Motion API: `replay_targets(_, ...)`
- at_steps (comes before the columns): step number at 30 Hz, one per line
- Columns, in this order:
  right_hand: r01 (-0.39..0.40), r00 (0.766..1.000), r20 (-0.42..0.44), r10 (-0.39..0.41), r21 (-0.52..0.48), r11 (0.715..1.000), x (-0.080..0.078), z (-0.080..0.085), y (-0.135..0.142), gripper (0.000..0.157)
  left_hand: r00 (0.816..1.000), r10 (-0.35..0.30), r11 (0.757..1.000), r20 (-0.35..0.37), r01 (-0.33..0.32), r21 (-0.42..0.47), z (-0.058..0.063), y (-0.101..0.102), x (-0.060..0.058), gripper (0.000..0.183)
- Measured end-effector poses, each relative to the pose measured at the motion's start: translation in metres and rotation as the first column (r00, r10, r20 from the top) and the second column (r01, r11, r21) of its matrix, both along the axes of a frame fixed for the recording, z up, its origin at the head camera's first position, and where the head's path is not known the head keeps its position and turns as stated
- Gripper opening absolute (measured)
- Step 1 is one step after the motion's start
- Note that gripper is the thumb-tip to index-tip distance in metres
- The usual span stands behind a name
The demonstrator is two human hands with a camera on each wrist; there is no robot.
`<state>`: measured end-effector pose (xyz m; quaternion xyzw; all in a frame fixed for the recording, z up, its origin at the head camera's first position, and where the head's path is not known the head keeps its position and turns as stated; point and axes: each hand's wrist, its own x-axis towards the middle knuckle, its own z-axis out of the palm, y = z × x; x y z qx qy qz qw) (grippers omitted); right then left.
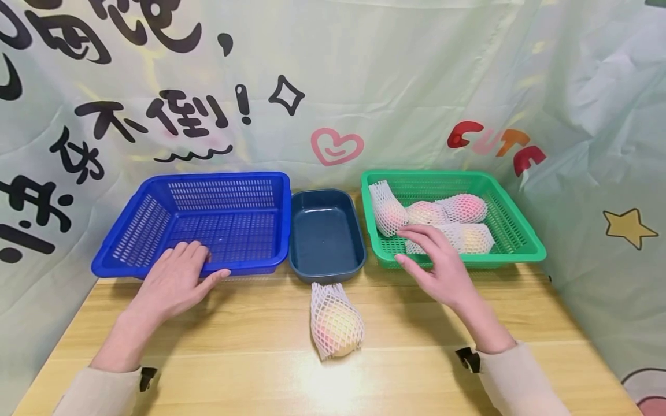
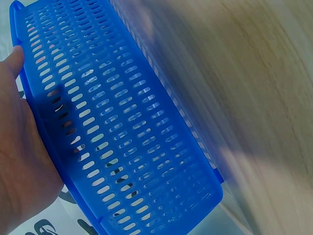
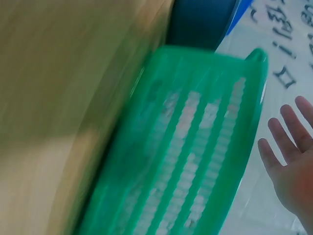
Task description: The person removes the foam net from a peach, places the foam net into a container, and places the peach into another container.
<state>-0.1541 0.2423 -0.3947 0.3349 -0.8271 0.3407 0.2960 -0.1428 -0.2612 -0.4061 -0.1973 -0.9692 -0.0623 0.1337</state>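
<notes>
My left hand [image 1: 174,277] rests on the front rim of the blue plastic basket [image 1: 224,231], fingers over the edge and fingertips hidden; the left wrist view shows the thumb [image 2: 15,59] at the rim. My right hand [image 1: 437,263] hovers over the front left of the green basket [image 1: 520,231], fingers spread and holding nothing. Inside the green basket lie several pink and yellow fruits [image 1: 463,208], which look like peaches, in white foam nets. One more netted fruit [image 1: 338,323] lies on the table between my hands.
A dark blue tray [image 1: 328,237] stands between the two baskets. The baskets and tray sit on a wooden table [image 1: 250,346]. Behind them hangs a pale printed cloth [image 1: 416,75], with another stretch of it at the right side.
</notes>
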Motion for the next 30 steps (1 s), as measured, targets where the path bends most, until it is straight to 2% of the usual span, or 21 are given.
replay_targets(3,0.096,0.994,0.044,-0.099,0.062,0.993,0.001,-0.006,0.018,0.04,1.0,-0.001,1.0,-0.002,0.001,0.0,0.0,0.0,0.0,0.05)
replay_targets(6,0.163,0.982,0.076,-0.173,0.122,0.979,0.002,-0.012,0.035,0.041,1.0,-0.006,1.0,-0.009,0.006,0.001,-0.001,0.0,0.0,0.049)
replay_targets(13,0.243,0.95,0.136,-0.283,0.254,0.936,0.008,-0.018,0.062,0.043,1.0,-0.003,1.0,-0.011,0.003,0.008,-0.001,-0.001,0.0,0.049)
replay_targets(21,0.283,0.898,0.208,-0.389,0.404,0.87,0.011,-0.016,0.076,0.04,1.0,-0.003,1.0,-0.008,0.003,0.008,-0.002,-0.001,-0.001,0.049)
replay_targets(27,0.286,0.864,0.22,-0.452,0.525,0.801,0.008,-0.016,0.077,0.047,1.0,0.003,1.0,-0.011,-0.003,0.014,-0.002,-0.002,-0.001,0.049)
replay_targets(30,0.284,0.853,0.222,-0.473,0.561,0.777,0.007,-0.015,0.077,0.05,1.0,0.012,1.0,0.008,-0.012,0.017,-0.001,-0.002,-0.001,0.051)
